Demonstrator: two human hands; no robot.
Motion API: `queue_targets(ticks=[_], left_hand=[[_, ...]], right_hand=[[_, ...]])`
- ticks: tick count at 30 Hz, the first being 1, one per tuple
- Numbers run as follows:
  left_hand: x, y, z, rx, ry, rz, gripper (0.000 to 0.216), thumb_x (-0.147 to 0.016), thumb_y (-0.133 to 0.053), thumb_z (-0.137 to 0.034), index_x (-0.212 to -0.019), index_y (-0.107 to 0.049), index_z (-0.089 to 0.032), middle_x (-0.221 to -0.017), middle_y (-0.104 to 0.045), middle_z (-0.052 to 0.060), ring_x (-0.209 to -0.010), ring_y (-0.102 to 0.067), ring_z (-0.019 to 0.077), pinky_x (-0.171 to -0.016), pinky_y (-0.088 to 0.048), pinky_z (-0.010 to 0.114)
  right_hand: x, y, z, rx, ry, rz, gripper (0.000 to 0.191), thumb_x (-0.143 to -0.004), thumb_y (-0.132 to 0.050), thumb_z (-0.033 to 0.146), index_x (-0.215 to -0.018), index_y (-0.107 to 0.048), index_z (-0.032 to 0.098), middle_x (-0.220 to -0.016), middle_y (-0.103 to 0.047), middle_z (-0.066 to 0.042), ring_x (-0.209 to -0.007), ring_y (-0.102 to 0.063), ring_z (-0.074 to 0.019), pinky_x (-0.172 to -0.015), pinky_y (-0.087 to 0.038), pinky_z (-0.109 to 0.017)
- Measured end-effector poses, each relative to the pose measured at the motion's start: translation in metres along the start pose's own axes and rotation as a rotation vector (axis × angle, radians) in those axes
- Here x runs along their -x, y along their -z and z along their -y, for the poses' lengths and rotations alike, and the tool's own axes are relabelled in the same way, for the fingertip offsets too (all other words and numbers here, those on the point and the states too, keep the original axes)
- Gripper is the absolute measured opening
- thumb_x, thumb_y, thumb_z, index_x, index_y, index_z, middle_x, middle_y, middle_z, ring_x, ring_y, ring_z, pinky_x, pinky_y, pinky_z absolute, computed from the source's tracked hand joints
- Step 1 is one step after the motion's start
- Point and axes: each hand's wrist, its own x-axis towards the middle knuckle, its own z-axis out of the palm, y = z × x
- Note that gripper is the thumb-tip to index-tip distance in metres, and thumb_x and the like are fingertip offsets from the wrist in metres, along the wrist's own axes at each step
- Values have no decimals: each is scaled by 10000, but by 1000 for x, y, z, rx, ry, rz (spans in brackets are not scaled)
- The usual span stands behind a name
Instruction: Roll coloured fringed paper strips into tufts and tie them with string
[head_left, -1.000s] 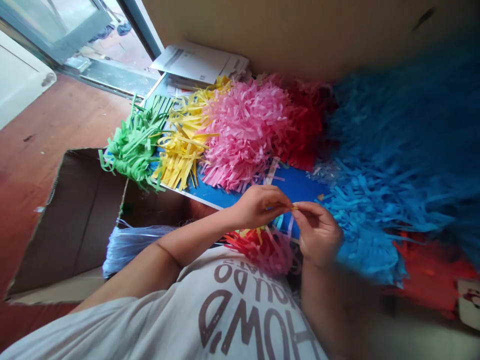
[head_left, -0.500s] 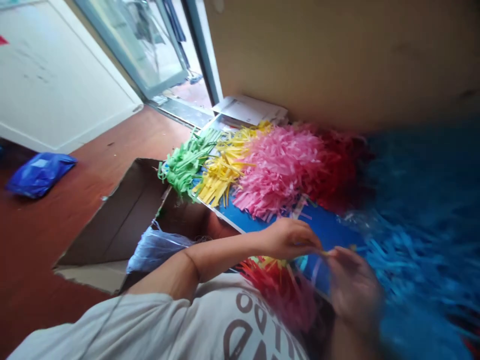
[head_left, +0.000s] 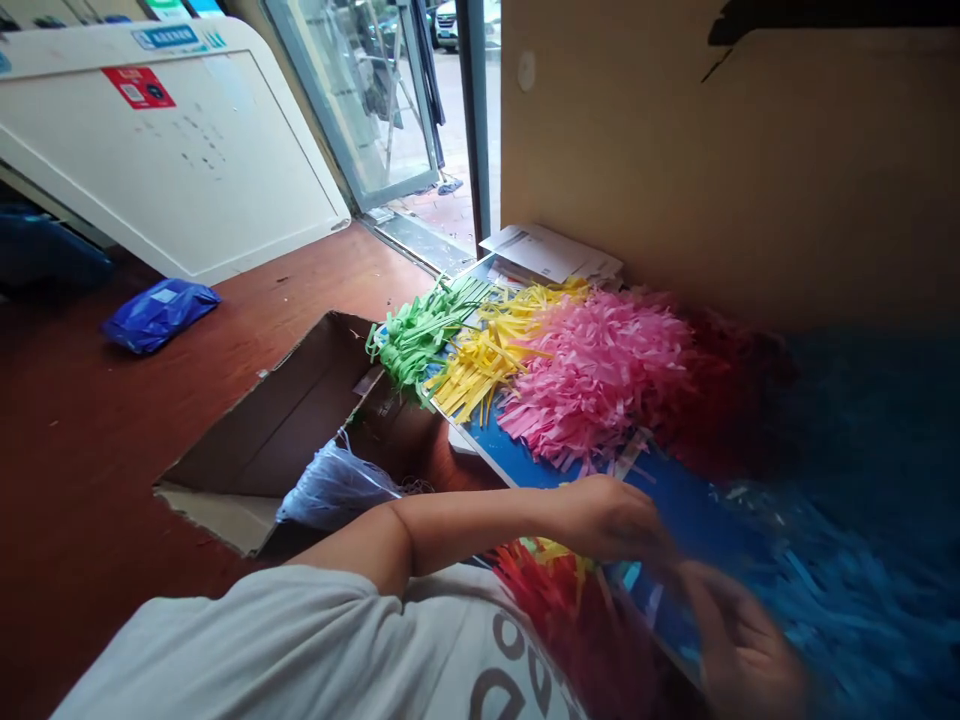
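Note:
My left hand [head_left: 611, 515] reaches over the blue tabletop [head_left: 679, 490], its fingers curled together and pointing right. Close by at lower right is my right hand [head_left: 746, 640], smeared by motion, thumb and fingers bent into a pinch near the left fingertips. Whatever is between the fingers cannot be made out. Below the left forearm lies a bundle of red paper strips [head_left: 551, 600] with some yellow and green, against my shirt. Beyond the hands, cut paper fringes lie in heaps: pink [head_left: 592, 375], yellow [head_left: 491, 345], green [head_left: 424, 335] and dark red [head_left: 727, 390].
Blue strips [head_left: 840, 610] spread at the right. An open cardboard box [head_left: 262, 430] stands left of the table, with a pale bundle of string [head_left: 334, 485] at it. Papers [head_left: 551, 253] lie by the wall. A blue plastic package [head_left: 161, 315] lies on the floor near a whiteboard [head_left: 225, 170].
The view has swung so the scene sits further right and lower. Both hands stay close together; a thin yellowish strip seen between the fingertips earlier is now not discernible.

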Motion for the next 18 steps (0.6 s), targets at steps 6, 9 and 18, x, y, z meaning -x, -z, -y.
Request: queue_targets(ticks=[6,9,18], left_hand=[[1,2,-6,-253,-45,12,179,-890,-688,-299,-998,-693,-157,-1015,-754,99,-942,-685,199,-952,-442,326],[4,4,-5,-183,-63,13,113,-923,-644,-273,-935,-692,-171,-921,-758,79,-871,-685,158,-937,-437,288],[10,6,4,-231,29,-108,190,-895,-634,-336,-969,-675,-166,-963,-724,88,-911,-650,185,-891,-416,317]], right_hand=[[-2,-3,-9,271,286,68,311,-795,-677,546,-799,-696,236,-778,-714,-71,-719,-671,-240,-679,-516,-331],[0,-8,-9,273,410,115,231,-882,-611,451,-850,-668,230,-818,-701,-61,-772,-668,-221,-712,-512,-316],[-4,-13,3,361,571,79,67,-955,-518,210,-915,-571,217,-858,-629,-35,-814,-615,-169,-708,-500,-291]])
